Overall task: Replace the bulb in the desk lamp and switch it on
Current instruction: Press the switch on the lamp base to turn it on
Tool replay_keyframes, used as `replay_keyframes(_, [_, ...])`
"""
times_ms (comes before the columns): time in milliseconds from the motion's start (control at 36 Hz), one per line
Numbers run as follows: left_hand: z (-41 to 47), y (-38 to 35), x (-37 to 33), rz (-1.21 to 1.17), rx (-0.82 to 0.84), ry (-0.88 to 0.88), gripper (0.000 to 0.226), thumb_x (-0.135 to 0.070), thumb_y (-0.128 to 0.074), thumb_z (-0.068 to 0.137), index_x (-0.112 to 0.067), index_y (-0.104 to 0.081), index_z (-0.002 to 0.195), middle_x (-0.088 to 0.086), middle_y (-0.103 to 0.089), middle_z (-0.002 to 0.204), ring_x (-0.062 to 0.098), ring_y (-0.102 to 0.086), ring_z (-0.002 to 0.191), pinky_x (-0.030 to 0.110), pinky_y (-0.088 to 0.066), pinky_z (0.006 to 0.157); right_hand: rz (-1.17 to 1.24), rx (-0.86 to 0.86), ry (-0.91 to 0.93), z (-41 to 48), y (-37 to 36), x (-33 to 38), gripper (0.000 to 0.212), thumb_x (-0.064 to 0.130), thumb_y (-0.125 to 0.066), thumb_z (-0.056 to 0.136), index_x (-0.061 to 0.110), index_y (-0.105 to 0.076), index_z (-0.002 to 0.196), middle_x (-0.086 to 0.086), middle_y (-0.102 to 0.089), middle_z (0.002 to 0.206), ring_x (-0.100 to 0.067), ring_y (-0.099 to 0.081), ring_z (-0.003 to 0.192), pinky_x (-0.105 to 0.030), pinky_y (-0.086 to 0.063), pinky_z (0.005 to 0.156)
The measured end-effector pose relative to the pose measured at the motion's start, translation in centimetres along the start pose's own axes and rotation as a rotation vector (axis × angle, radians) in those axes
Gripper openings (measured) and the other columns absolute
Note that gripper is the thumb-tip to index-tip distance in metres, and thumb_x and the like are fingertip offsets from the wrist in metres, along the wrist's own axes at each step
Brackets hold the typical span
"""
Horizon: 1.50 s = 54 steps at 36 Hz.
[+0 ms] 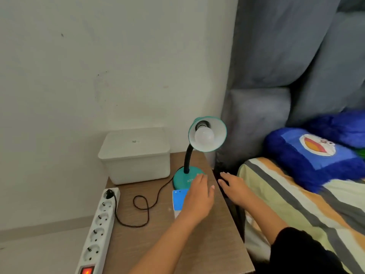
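A teal desk lamp [185, 176] with a black gooseneck stands on the wooden bedside table [209, 234]. Its shade [219, 131] tilts toward me, and a white bulb [204, 136] sits unlit in the socket. My left hand [199, 196] hovers flat over the front of the lamp's base, fingertips on or just above it, partly covering a blue and white bulb box [178, 200]. To the right, my right hand [236, 187] is spread open above the table's right edge, holding nothing. The lamp's black cord [147, 206] loops across the table to a plug [109, 193].
A white power strip [98, 230] lies along the table's left edge with a red switch [87, 270] glowing. A white lidded plastic box [136, 155] stands at the back by the wall. On the right is a bed with a striped sheet [296, 204] and a blue pillow [312, 157].
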<state>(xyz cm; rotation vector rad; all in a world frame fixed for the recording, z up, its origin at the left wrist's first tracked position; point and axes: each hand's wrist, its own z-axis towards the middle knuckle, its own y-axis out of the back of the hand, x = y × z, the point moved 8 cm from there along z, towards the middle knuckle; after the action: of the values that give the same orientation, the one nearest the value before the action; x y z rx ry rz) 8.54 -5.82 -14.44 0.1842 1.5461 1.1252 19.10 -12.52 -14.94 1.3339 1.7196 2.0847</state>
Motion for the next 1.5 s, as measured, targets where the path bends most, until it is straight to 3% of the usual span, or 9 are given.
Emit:
replay_keyframes(167, [0.9,-5.0,-0.7,-0.030,0.072,0.043,0.056,-0.029,-0.035,0.099,-0.007,-0.015,0.147,0.006,-0.012,0.157,0.017,-0.009,0.145,0.027,-0.010,0.115,-0.013,0.045,-0.024,1.4,-0.9,-3.2,0.045,0.023,-0.039,0.098,0.005,-0.036,0.139,-0.015,-0.037,0.148,-0.026,-0.027,0.141,-0.031,-0.024,0.110])
replay_keyframes(361, [1.0,-8.2,3.3,-0.020,0.111,0.169,0.066,-0.030,-0.038,0.098,-0.006,-0.003,0.148,0.007,0.000,0.159,0.018,0.002,0.146,0.030,-0.005,0.116,-0.009,0.077,-0.034,3.3,-3.8,-4.6,0.046,0.023,-0.042,0.097,0.006,-0.037,0.139,-0.014,-0.039,0.147,-0.024,-0.029,0.140,-0.028,-0.022,0.109])
replay_keyframes(583, [1.1,-8.1,8.5,0.181,0.048,0.250,0.074,-0.040,-0.033,0.097,-0.005,0.009,0.147,0.009,0.015,0.157,0.020,0.016,0.144,0.033,0.006,0.117,0.118,0.120,-0.002,5.4,-7.5,-3.4,0.048,0.023,-0.045,0.095,0.007,-0.036,0.139,-0.014,-0.037,0.148,-0.024,-0.028,0.140,-0.027,-0.021,0.112])
replay_keyframes(667, [1.3,-7.6,9.7,0.212,0.009,0.263,0.075,-0.041,-0.032,0.097,-0.005,0.011,0.146,0.010,0.017,0.156,0.021,0.018,0.144,0.031,0.011,0.115,0.167,0.099,0.002,6.0,-8.5,-2.7,0.048,0.023,-0.048,0.094,0.006,-0.037,0.138,-0.015,-0.043,0.143,-0.025,-0.039,0.132,-0.023,-0.027,0.104])
replay_keyframes(917, [1.7,-6.7,11.7,0.188,-0.078,0.245,0.076,-0.039,-0.037,0.097,-0.003,0.009,0.145,0.011,0.015,0.156,0.015,0.028,0.135,0.030,0.014,0.114,0.222,-0.056,-0.027,7.2,-10.5,-1.9,0.060,0.034,-0.052,0.090,0.006,-0.033,0.139,-0.015,-0.045,0.136,-0.025,-0.043,0.124,-0.035,-0.034,0.107])
replay_keyframes(1111, [1.7,-7.0,12.3,0.193,-0.086,0.214,0.079,-0.042,-0.037,0.096,-0.006,0.014,0.145,0.004,0.027,0.151,0.014,0.031,0.136,0.030,0.013,0.114,0.291,-0.210,-0.099,7.7,-11.0,-2.1,0.066,0.040,-0.064,0.082,0.007,-0.039,0.134,-0.014,-0.045,0.129,-0.025,-0.040,0.121,-0.034,-0.032,0.103])
replay_keyframes(1278, [1.9,-7.1,12.2,0.198,-0.071,0.210,0.078,-0.040,-0.037,0.095,-0.002,0.009,0.145,0.010,0.022,0.154,0.016,0.032,0.136,0.029,0.014,0.115,0.397,-0.203,-0.100,8.0,-11.1,-2.5,0.063,0.034,-0.070,0.077,0.012,-0.044,0.129,-0.012,-0.046,0.126,-0.026,-0.039,0.122,-0.032,-0.032,0.100])
replay_keyframes(1361, [2.0,-7.2,12.3,0.182,-0.070,0.219,0.078,-0.042,-0.036,0.095,-0.002,0.009,0.146,0.012,0.019,0.155,0.015,0.031,0.137,0.031,0.011,0.117,0.398,-0.193,-0.077,8.0,-11.0,-2.4,0.058,0.038,-0.068,0.077,0.018,-0.045,0.127,-0.008,-0.048,0.126,-0.023,-0.041,0.120,-0.033,-0.038,0.097])
replay_keyframes(1500, [1.9,-7.2,12.4,0.171,-0.080,0.218,0.081,-0.042,-0.038,0.093,-0.004,0.009,0.146,0.011,0.019,0.156,0.017,0.028,0.139,0.032,0.008,0.117,0.361,-0.219,-0.076,7.9,-11.3,-2.7,0.062,0.044,-0.064,0.078,0.017,-0.041,0.129,-0.008,-0.047,0.126,-0.022,-0.040,0.119,-0.029,-0.034,0.094])
